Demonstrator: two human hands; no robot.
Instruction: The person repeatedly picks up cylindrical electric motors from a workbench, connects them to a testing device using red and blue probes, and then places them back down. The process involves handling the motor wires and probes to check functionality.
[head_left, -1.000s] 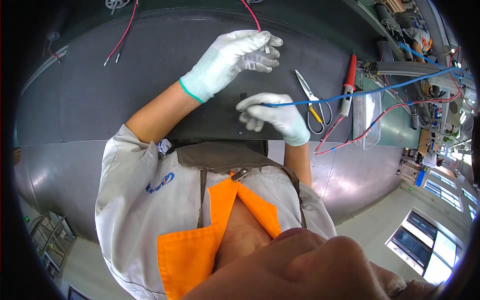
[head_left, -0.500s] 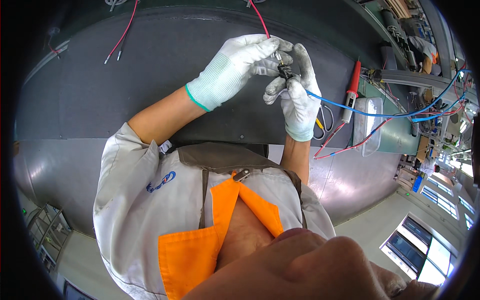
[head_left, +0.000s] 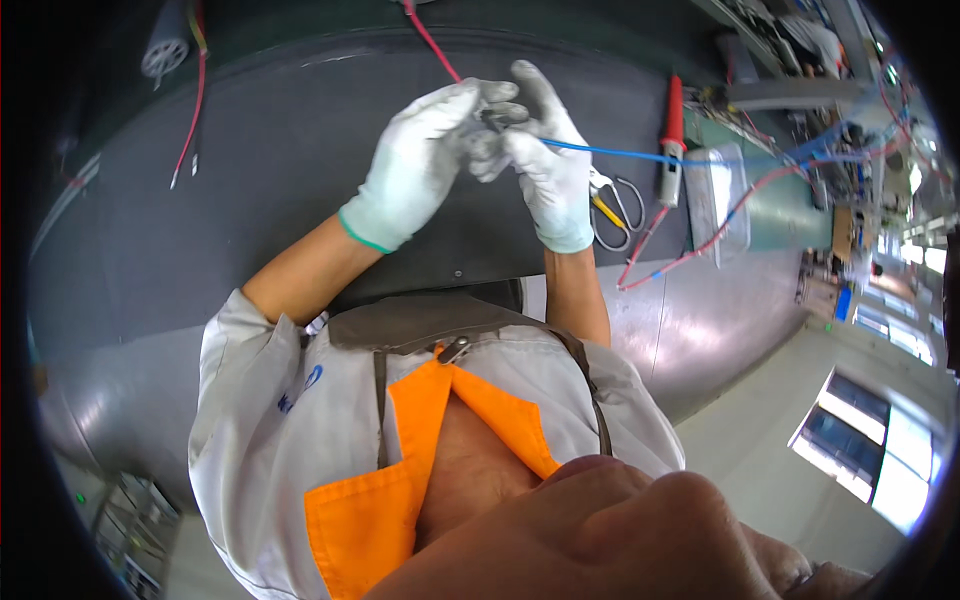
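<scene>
In front of my chest, both gloved hands meet fingertip to fingertip. My left hand [head_left: 410, 160] is closed on the end of a red wire [head_left: 436, 49] that runs down from the far edge. My right hand [head_left: 555, 175] is closed round a small black clip, with a blue wire [head_left: 620, 153] leading from it to the right. Only a dark bit of the clip shows between the fingers. Whether it touches the red wire's tip cannot be made out.
Right of my right hand lie scissors-like loop handles [head_left: 639, 205], a red and white probe [head_left: 673, 130] and a clear plastic box [head_left: 740, 222]. A red cable [head_left: 765, 180] loops past them. A grey cylinder [head_left: 165, 40] and another red wire [head_left: 200, 100] are at the far left.
My hands have drawn closer together, and the black clip is now mostly hidden by the fingers. The whole view has shifted, bringing the grey cylinder more into sight at the far left.
</scene>
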